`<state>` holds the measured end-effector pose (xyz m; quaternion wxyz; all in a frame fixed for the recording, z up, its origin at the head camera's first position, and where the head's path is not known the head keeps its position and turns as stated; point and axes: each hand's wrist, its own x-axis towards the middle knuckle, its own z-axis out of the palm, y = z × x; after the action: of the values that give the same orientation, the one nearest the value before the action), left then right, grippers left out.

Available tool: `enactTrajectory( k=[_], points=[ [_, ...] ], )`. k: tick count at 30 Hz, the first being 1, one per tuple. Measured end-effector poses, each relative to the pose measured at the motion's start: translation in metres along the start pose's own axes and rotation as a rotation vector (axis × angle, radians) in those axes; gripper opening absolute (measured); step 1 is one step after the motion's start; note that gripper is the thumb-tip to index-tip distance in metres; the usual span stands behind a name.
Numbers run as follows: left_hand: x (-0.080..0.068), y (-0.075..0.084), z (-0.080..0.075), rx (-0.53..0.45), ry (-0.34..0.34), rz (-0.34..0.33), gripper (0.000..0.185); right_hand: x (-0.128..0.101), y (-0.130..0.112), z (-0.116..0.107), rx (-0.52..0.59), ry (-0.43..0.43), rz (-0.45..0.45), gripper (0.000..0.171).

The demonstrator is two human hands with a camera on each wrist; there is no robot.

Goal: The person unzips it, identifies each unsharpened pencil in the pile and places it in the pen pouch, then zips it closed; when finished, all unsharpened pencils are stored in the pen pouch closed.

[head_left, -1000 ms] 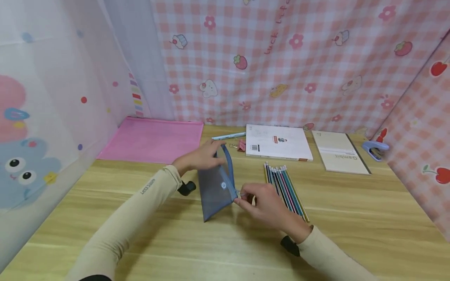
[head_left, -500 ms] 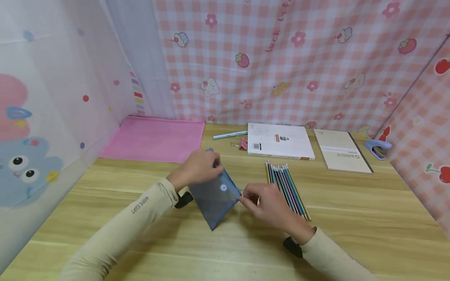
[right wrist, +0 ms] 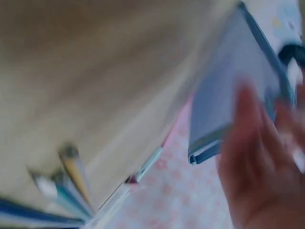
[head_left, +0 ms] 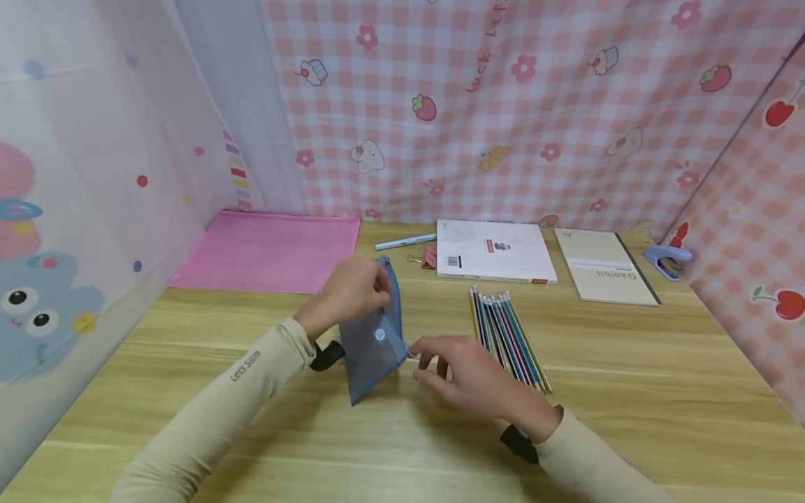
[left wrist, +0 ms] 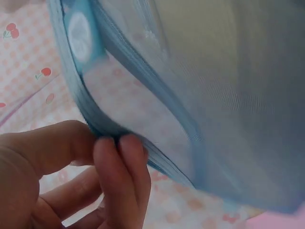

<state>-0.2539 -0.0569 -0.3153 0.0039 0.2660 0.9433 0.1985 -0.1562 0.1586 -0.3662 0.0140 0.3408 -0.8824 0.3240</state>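
Observation:
A blue mesh zipper pouch (head_left: 365, 367) hangs tilted over the table, its zipper edge toward the right. My left hand (head_left: 352, 290) pinches one side of its mouth between thumb and fingers. In the left wrist view the mouth gapes between the two zipper strips (left wrist: 157, 93), and the fingers (left wrist: 119, 176) hold the near strip. At the zipper's lower end, my right hand (head_left: 465, 370) has thumb and index finger parted, the index fingertip right by the small pull loop. The right wrist view shows its fingers (right wrist: 248, 124) blurred beside the pouch.
Several pencils (head_left: 512, 335) lie side by side just beyond the right hand. Behind are a pink folder (head_left: 277, 251), a light blue pen (head_left: 405, 242), a pink binder clip (head_left: 429, 257), a white book (head_left: 497, 251), a beige notebook (head_left: 606, 269) and a lavender hole-punch-like tool (head_left: 668, 258).
The right thumb and index finger have let go of the pouch's zipper end. The pouch has swung, its lower corner shifting left, and its mouth gapes again after looking narrower half a second ago.

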Motion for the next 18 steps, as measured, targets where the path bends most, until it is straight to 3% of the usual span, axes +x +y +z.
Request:
enactTrajectory(
  k=[3,5,11,18],
  points=[
    [-0.001,-0.002,0.000,-0.033,0.012,-0.015,0.022,-0.001,0.014,-0.020,0.175,-0.154,0.032,0.041],
    [-0.002,-0.003,0.001,-0.051,0.020,-0.003,0.027,-0.004,0.027,-0.038,0.232,-0.187,0.073,0.041],
    [-0.005,-0.011,0.007,-0.144,0.030,0.047,0.028,-0.011,0.064,-0.077,0.072,-0.187,0.208,0.024],
    [-0.004,-0.019,0.014,-0.305,-0.009,-0.023,0.026,-0.012,0.084,-0.074,-0.023,-0.188,0.258,0.011]
  ],
)
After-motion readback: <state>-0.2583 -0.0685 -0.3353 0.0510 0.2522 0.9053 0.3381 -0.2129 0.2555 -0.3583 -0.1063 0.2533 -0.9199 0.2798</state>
